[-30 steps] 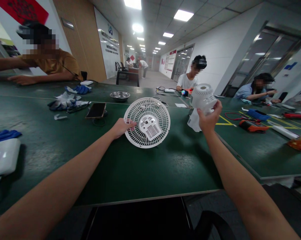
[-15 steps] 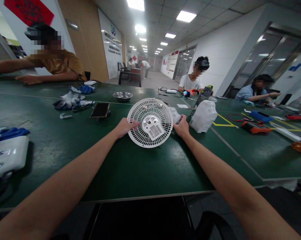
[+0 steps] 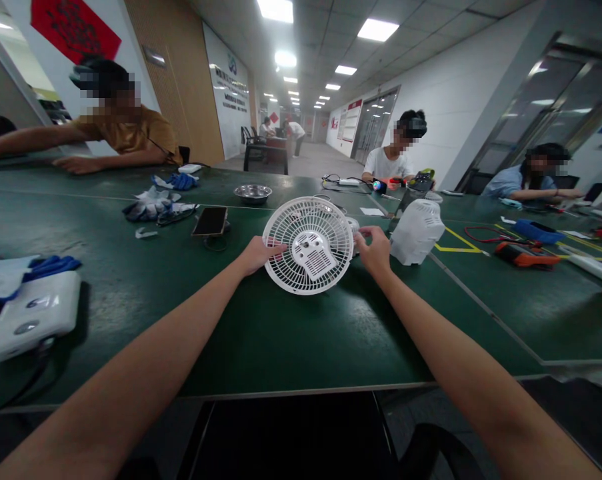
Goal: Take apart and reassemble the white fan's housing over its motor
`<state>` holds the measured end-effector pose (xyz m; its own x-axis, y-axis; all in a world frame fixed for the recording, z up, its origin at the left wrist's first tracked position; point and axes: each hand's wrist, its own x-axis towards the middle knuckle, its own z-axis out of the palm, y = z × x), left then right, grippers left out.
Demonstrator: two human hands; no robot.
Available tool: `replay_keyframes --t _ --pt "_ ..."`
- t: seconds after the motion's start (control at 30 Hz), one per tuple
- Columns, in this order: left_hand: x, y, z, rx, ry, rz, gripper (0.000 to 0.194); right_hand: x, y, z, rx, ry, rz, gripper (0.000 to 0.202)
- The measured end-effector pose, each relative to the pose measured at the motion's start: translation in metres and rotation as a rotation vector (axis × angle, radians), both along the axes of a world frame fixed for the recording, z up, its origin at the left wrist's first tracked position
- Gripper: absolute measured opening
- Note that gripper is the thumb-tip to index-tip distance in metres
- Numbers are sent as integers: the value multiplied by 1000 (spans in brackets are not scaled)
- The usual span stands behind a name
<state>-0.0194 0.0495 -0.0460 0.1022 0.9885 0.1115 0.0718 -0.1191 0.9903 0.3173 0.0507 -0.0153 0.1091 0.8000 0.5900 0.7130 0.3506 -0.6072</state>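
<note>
A round white fan grille [image 3: 335,257] with a vented plate in its centre is held tilted up above the table. My left hand [image 3: 258,253] grips its left rim, thumb on the front and the other fingers hidden behind. My right hand [image 3: 375,248] is at the grille's right side, thumb and fingertips closed on a small white plastic part [image 3: 353,225] that shows behind the rim. Most of that part is hidden by the grille. Right of my right hand stands a white plastic housing [image 3: 417,232] with vent slots.
A metal bowl [image 3: 253,194], a phone [image 3: 211,221] and gloves [image 3: 153,203] lie left of the grille. A white device [image 3: 35,313] with a cable is at the near left. An orange multimeter [image 3: 525,255] lies on the right. Several people sit around the green table [image 3: 301,347].
The view has turned slightly left, so things sit further right. My right hand has shifted its hold on the white part, which now shows less beside the grille. My left hand keeps its grip.
</note>
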Motion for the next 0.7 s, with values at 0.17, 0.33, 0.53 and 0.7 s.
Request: replay_keyframes --t 0.17,0.33,0.53,0.7 --pt "-3 -1 2 29 45 -20 15 -20 -20 3 -314 31 353 47" --pt "-7 -3 5 157 154 44 37 -45 -39 0 -839 551 719 51" --pt "-10 -2 3 190 249 193 60 -69 -58 7 -1014 784 871 49" --pt "-6 -2 4 166 156 163 46 -80 -60 3 -828 830 790 38"
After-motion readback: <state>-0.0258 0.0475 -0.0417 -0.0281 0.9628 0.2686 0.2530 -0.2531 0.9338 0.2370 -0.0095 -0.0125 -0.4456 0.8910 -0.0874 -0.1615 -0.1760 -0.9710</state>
